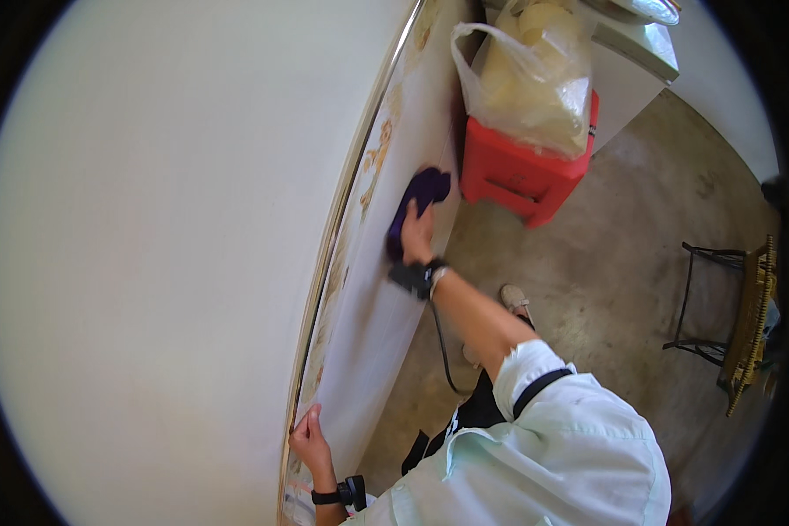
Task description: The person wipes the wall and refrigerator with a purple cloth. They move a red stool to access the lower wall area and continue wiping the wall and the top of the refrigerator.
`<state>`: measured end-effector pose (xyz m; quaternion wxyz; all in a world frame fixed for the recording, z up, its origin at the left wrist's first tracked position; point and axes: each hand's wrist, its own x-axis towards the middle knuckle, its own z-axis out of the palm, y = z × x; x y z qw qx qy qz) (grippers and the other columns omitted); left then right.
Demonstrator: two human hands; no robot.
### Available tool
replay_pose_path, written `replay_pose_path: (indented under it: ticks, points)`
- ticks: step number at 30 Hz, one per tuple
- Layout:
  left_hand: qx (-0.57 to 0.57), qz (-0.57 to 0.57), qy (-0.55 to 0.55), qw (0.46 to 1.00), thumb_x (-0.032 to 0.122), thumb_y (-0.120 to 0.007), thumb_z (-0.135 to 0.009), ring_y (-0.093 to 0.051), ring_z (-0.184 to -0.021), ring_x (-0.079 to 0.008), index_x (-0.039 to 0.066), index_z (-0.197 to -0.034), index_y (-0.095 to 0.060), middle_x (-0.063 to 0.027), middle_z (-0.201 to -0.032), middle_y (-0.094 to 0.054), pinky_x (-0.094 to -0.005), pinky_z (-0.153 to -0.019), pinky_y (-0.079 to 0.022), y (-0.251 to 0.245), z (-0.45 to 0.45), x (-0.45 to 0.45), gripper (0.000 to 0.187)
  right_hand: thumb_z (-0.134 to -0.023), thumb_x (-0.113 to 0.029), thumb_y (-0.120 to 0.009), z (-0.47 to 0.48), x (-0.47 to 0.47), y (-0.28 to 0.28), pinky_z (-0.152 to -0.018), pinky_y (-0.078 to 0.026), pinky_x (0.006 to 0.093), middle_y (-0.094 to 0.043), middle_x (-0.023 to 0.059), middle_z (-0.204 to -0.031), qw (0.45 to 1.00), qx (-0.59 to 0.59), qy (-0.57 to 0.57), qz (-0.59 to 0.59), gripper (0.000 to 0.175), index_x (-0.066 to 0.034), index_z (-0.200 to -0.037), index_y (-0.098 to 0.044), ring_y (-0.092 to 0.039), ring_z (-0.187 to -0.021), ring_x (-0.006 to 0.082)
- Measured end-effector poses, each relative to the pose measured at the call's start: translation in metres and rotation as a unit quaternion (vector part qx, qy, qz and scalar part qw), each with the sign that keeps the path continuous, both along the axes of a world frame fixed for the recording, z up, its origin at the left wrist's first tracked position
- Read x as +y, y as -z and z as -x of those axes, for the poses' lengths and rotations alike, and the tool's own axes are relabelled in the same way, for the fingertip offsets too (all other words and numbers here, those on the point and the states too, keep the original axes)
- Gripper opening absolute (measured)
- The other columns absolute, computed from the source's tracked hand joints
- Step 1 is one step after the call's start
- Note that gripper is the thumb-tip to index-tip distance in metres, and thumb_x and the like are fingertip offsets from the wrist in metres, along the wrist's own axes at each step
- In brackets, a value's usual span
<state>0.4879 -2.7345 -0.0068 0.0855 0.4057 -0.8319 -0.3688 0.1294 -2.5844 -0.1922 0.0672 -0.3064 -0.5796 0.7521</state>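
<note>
My right hand [418,233] presses a dark purple cloth [426,187] flat against the white tiled lower part of the wall [388,276]. The thumb and fingers spread over the cloth. Lower in the view, my left hand [311,442] is curled with thumb and fingers together, beside the metal trim strip [332,253] that runs along the wall. Nothing shows in its fingers. A floral border [371,158] lies just below the trim, and a plain white wall surface [171,230] fills the left side. Black devices are strapped to both wrists.
A red plastic stool [523,171] stands by the wall ahead, bearing a filled clear plastic bag [539,85]. Behind it is a white cabinet-like unit [631,85]. A woven chair with dark metal legs [743,322] stands right on the brown floor [618,276]. A black cable [443,348] hangs below my right wrist.
</note>
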Motion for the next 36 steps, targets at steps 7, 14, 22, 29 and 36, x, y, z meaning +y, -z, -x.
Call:
replay_pose_path:
  ticks: [7,14,22,29,36]
  points:
    - [0.009,0.055,-0.013,0.998,0.01,-0.059,-0.098,-0.07,-0.088,-0.0176,-0.006,-0.105,-0.073,-0.0132,-0.097,-0.075,-0.03,-0.085,-0.053,0.006,0.004,0.014,0.022,-0.099,-0.014,-0.055,0.017,0.02,-0.133,-0.118,-0.025,0.0399,-0.029,0.023,-0.157,0.934,0.321,-0.054,-0.144,0.055,0.0027,-0.147,-0.036,-0.03,-0.144,0.0374]
    - [0.084,0.293,0.15,0.941,0.006,-0.059,-0.096,-0.068,-0.093,-0.0289,-0.004,-0.108,-0.066,-0.0142,-0.101,-0.072,-0.0399,-0.087,-0.053,0.061,-0.034,-0.011,0.018,-0.099,-0.02,-0.053,0.083,0.024,-0.063,-0.117,-0.025,0.0432,-0.035,0.0272,-0.149,0.935,0.319,0.037,-0.153,0.06,0.0075,-0.146,-0.029,-0.033,-0.14,0.0399]
    - [-0.014,0.611,0.245,0.753,0.048,-0.063,-0.092,-0.033,-0.137,-0.0428,0.002,-0.146,-0.034,-0.0224,-0.154,-0.026,-0.0644,-0.11,-0.028,0.18,-0.065,-0.003,0.077,-0.102,-0.022,-0.048,0.074,0.039,0.146,-0.116,-0.026,0.0409,-0.038,0.029,-0.146,0.939,0.292,0.069,-0.17,0.057,0.0106,-0.144,-0.031,-0.037,-0.136,0.0396]
    - [0.111,0.686,0.056,0.717,0.02,-0.057,-0.095,-0.028,-0.143,-0.0457,0.001,-0.144,-0.044,-0.0238,-0.152,-0.036,-0.0589,-0.116,-0.019,0.312,-0.019,0.017,0.054,-0.103,-0.033,-0.049,0.056,0.047,0.303,-0.118,-0.024,0.0404,-0.031,0.0313,-0.151,0.96,0.227,0.05,-0.156,0.066,0.0121,-0.146,-0.028,-0.032,-0.141,0.0396]
    - [0.179,0.693,0.05,0.697,0.017,-0.055,-0.092,-0.021,-0.148,-0.0408,0.002,-0.148,-0.039,-0.0216,-0.157,-0.031,-0.0584,-0.119,-0.008,0.348,0.0,0.001,0.06,-0.104,-0.033,-0.046,0.05,0.042,0.327,-0.12,-0.022,0.0392,-0.029,0.0286,-0.155,0.962,0.264,-0.002,-0.069,0.065,0.0104,-0.148,-0.027,-0.029,-0.145,0.0377]
